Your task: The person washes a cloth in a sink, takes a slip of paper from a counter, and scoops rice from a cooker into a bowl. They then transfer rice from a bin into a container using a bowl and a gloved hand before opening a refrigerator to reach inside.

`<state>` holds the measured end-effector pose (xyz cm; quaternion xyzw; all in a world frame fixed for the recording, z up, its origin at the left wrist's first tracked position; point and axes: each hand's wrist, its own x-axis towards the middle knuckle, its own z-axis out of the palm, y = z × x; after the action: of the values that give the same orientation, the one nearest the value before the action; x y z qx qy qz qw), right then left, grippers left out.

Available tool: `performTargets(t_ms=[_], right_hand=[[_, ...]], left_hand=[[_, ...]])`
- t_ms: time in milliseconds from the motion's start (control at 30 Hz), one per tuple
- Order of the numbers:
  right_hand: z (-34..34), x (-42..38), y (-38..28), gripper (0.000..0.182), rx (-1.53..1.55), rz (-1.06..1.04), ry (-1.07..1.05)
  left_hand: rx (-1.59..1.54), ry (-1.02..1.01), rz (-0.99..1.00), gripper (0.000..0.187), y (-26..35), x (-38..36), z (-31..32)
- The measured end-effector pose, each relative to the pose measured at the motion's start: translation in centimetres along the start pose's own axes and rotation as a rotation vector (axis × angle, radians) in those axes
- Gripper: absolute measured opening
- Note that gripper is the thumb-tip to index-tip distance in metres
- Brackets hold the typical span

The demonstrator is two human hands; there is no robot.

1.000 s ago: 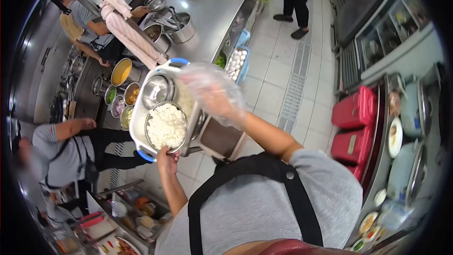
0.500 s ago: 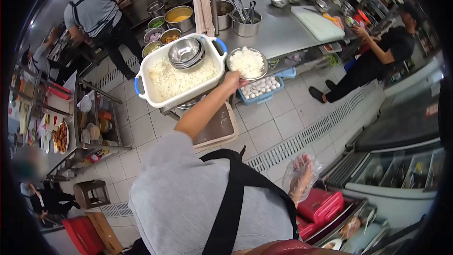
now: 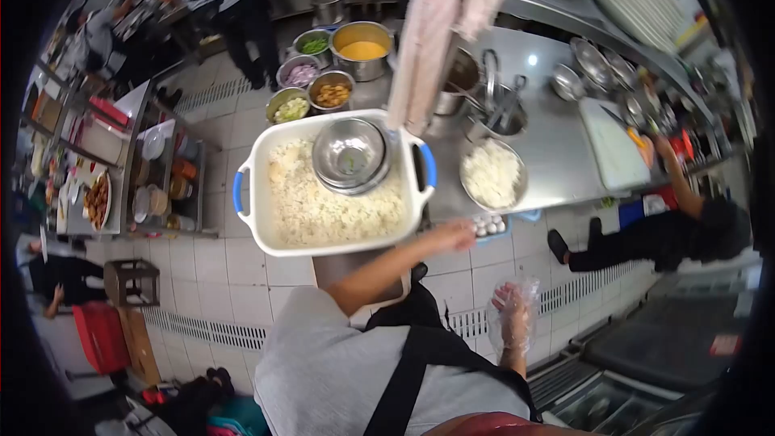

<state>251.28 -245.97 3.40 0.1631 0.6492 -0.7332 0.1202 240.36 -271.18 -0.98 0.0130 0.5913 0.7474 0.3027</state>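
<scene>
My bare left hand [image 3: 460, 235] is outstretched beyond the right end of the white tub [image 3: 327, 251], below a metal bowl of white rice [image 3: 492, 175]. A gap shows between hand and bowl; the fingers are blurred. That bowl rests at the edge of the steel table. In a clear plastic glove, my right hand [image 3: 514, 311] is raised over the floor, fingers apart, holding nothing. The blue-handled tub contains rice [image 3: 323, 202], with stacked metal bowls [image 3: 349, 153] on top of it.
Pots with orange liquid [image 3: 362, 50] and chopped food stand behind the tub. A pinkish cloth [image 3: 424, 48] hangs beside ladles in a pot [image 3: 500, 117]. One person [image 3: 646, 230] is at the right, near a cutting board [image 3: 613, 145]; others are at the left.
My left hand has let go of the rice bowl, which now rests at the table edge. The view has shifted, and the tub appears larger. My right hand remains raised.
</scene>
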Motion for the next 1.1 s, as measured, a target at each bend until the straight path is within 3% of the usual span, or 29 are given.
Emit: performTargets(t_ms=[67, 133, 167, 233, 300, 333, 400, 433, 500, 533, 600, 667, 733, 767, 800, 833, 867, 900, 967, 1067, 1100], right_hand=[[0.2, 3.2, -0.2, 0.032, -0.043, 0.069, -0.046], [3.8, 4.0, -3.3, 0.028, -0.173, 0.139, -0.136], [5.3, 4.5, -4.3, 0.024, -0.287, 0.190, -0.203], [6.5, 6.4, -3.3, 0.019, -0.291, 0.202, -0.328], [7.3, 7.4, -2.9, 0.020, -0.803, -0.236, -0.801], [7.9, 8.0, -3.3, 0.020, -0.803, -0.230, -0.808], [9.8, 9.3, -5.2, 0.023, -0.680, -0.206, -0.971], [11.3, 9.8, -6.5, 0.023, -0.674, -0.202, -0.966], [13.3, 9.7, -8.5, 0.025, -0.171, 0.567, -0.833], [11.1, 10.9, -5.8, 0.030, -0.328, 0.496, -0.947], [14.2, 11.1, -8.3, 0.036, -0.333, 0.384, -1.202], [15.1, 11.8, -10.2, 0.038, -0.397, 0.114, -1.314], [15.0, 12.7, -10.8, 0.034, -0.184, 0.005, -1.227], [14.2, 13.3, -10.6, 0.032, -0.063, 0.028, -1.192], [13.2, 13.7, -10.8, 0.031, -0.004, 0.006, -1.104], [12.1, 14.2, -11.1, 0.028, 0.056, 0.012, -1.029], [10.7, 14.6, -11.4, 0.027, 0.065, 0.018, -0.959], [9.4, 15.0, -11.5, 0.026, 0.075, 0.027, -0.899], [6.5, 15.2, -10.8, 0.025, 0.072, -0.019, -0.839], [1.3, 15.1, -10.4, 0.023, 0.033, -0.046, -0.780], [-0.4, 15.0, -10.0, 0.023, 0.010, -0.030, -0.773]], left_hand=[[0.109, 0.049, 0.152, 0.056, -1.0, -2.8, 1.5], [0.440, 0.134, 0.491, 0.069, 1.1, -5.3, 2.4], [0.404, 0.098, 0.556, 0.080, 1.9, -5.7, 2.7], [0.459, 0.075, 0.423, 0.092, 3.4, -6.3, 3.6], [0.383, 0.130, 0.388, 0.080, 4.1, -5.8, 4.0], [0.379, 0.135, 0.384, 0.080, 4.1, -5.6, 3.5], [0.324, 0.165, 0.473, 0.055, 4.1, -5.4, 2.4], [0.325, 0.159, 0.467, 0.055, 4.0, -5.5, 2.0], [0.250, 0.298, 0.459, 0.032, 3.7, -6.1, 1.3], [0.232, 0.382, 0.461, 0.025, 4.9, -7.0, 1.1], [0.351, 0.495, 0.586, 0.017, 5.5, -9.0, -0.1], [0.577, 0.905, 0.623, 0.015, 4.4, -12.4, -1.2], [0.451, 1.399, 0.562, 0.021, 3.3, -16.9, -5.8], [0.888, 1.508, 0.710, 0.026, 5.8, -18.6, -7.8], [1.255, 1.680, 0.561, 0.023, 8.0, -20.5, -8.8], [1.177, 1.832, 0.398, 0.024, 8.0, -20.9, -9.4], [1.359, 1.766, 0.071, 0.025, 6.9, -22.1, -11.2], [1.368, 1.744, 0.097, 0.025, 5.8, -21.7, -12.0], [1.235, 1.164, -0.473, 0.039, 2.4, -19.3, -13.7], [0.760, 0.641, -0.827, 0.071, -6.8, -17.3, -21.2], [0.771, 0.638, -0.818, 0.071, -5.9, -16.7, -21.7]])
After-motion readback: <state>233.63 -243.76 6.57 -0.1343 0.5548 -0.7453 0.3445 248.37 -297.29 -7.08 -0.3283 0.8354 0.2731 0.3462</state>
